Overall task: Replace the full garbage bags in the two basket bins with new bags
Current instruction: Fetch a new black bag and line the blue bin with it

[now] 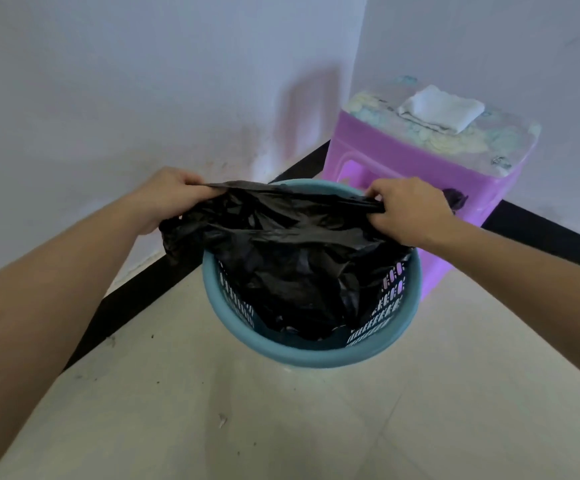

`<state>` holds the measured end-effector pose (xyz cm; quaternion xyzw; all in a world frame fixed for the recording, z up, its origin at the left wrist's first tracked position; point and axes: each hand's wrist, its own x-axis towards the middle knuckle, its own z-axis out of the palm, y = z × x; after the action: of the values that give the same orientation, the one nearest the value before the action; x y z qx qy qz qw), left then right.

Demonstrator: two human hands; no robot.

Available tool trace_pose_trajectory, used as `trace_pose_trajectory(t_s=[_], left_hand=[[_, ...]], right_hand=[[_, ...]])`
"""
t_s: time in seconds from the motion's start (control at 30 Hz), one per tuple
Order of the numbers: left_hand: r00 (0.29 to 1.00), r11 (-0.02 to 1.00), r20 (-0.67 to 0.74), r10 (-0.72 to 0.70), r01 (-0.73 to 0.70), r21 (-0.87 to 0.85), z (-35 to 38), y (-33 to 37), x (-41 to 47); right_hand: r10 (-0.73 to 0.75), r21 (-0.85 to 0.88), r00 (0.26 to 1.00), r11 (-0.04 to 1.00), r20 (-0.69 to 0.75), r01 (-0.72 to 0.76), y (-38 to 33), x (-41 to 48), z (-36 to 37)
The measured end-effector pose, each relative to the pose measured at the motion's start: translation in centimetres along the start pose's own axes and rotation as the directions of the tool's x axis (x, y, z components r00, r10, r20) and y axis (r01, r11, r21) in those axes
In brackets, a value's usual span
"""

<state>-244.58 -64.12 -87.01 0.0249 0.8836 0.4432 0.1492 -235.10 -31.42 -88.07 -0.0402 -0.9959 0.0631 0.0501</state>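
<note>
A round blue basket bin [302, 356] with slotted walls stands on the floor in the room's corner. A black garbage bag [292, 244] hangs into it, its crumpled body reaching the bin's bottom. My left hand [169, 195] grips the bag's top edge on the left, above and outside the bin's rim. At the far right of the rim, my right hand [408, 209] pinches the other end of that edge. The top edge is stretched taut between both hands. Only one bin is in view.
A purple plastic stool [402, 168] stands right behind the bin against the wall, with a folded white cloth [442, 107] on its patterned top. White walls with a black skirting [132, 296] close the corner. Beige floor tiles [281, 427] spread in front.
</note>
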Motion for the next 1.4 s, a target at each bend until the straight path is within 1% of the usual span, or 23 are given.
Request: trace_pose_trajectory(t_s=[0.03,0.13,0.17,0.23,0.27,0.33,0.4,0.47,0.53,0.6,0.67,0.77,0.83,0.9,1.0,1.03,1.07,1.1,1.17,1.2,1.23,1.33,1.4], left_hand=[[0.999,0.999,0.039,-0.02,0.021,-0.044,-0.1,-0.2,0.0],[0.981,0.98,0.191,-0.026,0.063,-0.191,-0.3,-0.7,0.4],[0.978,0.971,0.211,-0.009,0.059,-0.231,-0.2,-0.6,0.4],[0.973,0.95,0.23,0.002,0.07,-0.304,0.0,-0.4,0.6],[0.968,0.936,0.253,0.002,0.087,-0.342,0.2,-0.2,0.8],[0.946,0.904,0.325,0.002,0.138,-0.406,0.6,0.5,0.7],[0.941,0.88,0.339,0.003,0.159,-0.448,1.3,0.9,0.9],[0.958,0.875,0.287,-0.028,0.163,-0.457,2.5,0.8,1.6],[0.983,0.909,0.144,-0.117,0.165,-0.383,3.8,-0.1,2.9],[0.985,0.966,0.022,-0.171,0.172,-0.193,4.5,-1.2,4.2],[0.986,0.986,0.031,-0.165,0.166,-0.023,4.5,-2.1,5.3],[0.988,0.955,0.043,-0.151,0.135,0.263,3.8,-2.8,5.5],[0.993,0.91,-0.037,-0.115,0.12,0.397,3.1,-2.8,5.2],[0.992,0.898,-0.127,-0.001,0.057,0.437,2.2,-1.8,4.4],[0.986,0.933,-0.113,0.121,-0.074,0.351,1.3,0.5,3.0],[0.984,0.912,-0.085,0.159,-0.113,0.394,1.5,1.2,2.4],[0.975,0.855,-0.059,0.214,-0.158,0.494,1.8,1.7,1.8],[0.958,0.763,-0.034,0.284,-0.205,0.613,2.3,2.1,1.1],[0.916,0.575,0.016,0.4,-0.264,0.774,3.6,2.9,-0.4],[0.908,0.514,0.049,0.417,-0.28,0.811,4.2,3.2,-1.1],[0.917,0.494,0.075,0.392,-0.279,0.824,4.8,3.3,-1.6],[0.967,0.568,0.094,0.236,-0.216,0.794,6.1,3.7,-2.9],[0.982,0.616,0.123,0.143,-0.186,0.765,6.2,3.9,-3.5]], right_hand=[[-0.064,0.015,0.998,0.998,0.01,0.064,-0.1,0.3,0.0],[-0.229,0.276,0.972,0.939,0.049,0.207,-0.4,1.5,0.0],[-0.258,0.309,0.966,0.92,0.013,0.242,-0.4,2.0,0.0],[-0.245,0.277,0.966,0.925,-0.086,0.26,-0.4,3.1,0.0],[-0.19,0.255,0.975,0.943,-0.115,0.214,-0.3,3.5,0.1],[0.003,0.223,0.993,0.975,-0.116,0.023,-0.2,4.5,0.2],[0.178,0.161,0.983,0.972,-0.034,-0.171,0.1,5.2,0.5],[0.242,0.115,0.969,0.962,0.056,-0.247,0.3,5.7,0.9],[0.262,0.132,0.962,0.954,0.072,-0.27,0.4,5.8,1.4],[0.274,0.186,0.959,0.941,0.068,-0.282,0.6,5.8,1.7],[0.261,0.207,0.963,0.94,0.073,-0.271,0.8,5.9,1.6],[0.212,0.057,0.976,0.975,0.058,-0.215,1.5,5.7,0.9],[0.166,-0.051,0.985,0.985,0.053,-0.163,1.8,5.2,0.5],[0.125,-0.06,0.991,0.991,0.049,-0.122,2.2,4.5,0.3],[0.014,0.069,0.996,0.997,0.094,-0.02,2.7,3.4,-0.6],[-0.06,0.124,0.993,0.991,0.098,0.047,2.8,2.9,-1.1],[-0.142,0.153,0.986,0.98,0.083,0.128,2.8,2.3,-1.6],[-0.216,0.138,0.975,0.969,0.058,0.206,2.9,1.8,-2.1],[-0.308,0.009,0.951,0.951,0.028,0.308,3.1,0.8,-2.5],[-0.303,-0.037,0.952,0.952,0.036,0.305,3.3,0.4,-2.5],[-0.263,-0.052,0.962,0.962,0.074,0.268,3.6,-0.1,-2.4],[-0.082,0.109,0.961,0.993,0.262,0.055,3.5,-1.6,-1.9],[0.018,0.23,0.936,0.968,0.352,-0.105,3.1,-2.6,-1.9]])
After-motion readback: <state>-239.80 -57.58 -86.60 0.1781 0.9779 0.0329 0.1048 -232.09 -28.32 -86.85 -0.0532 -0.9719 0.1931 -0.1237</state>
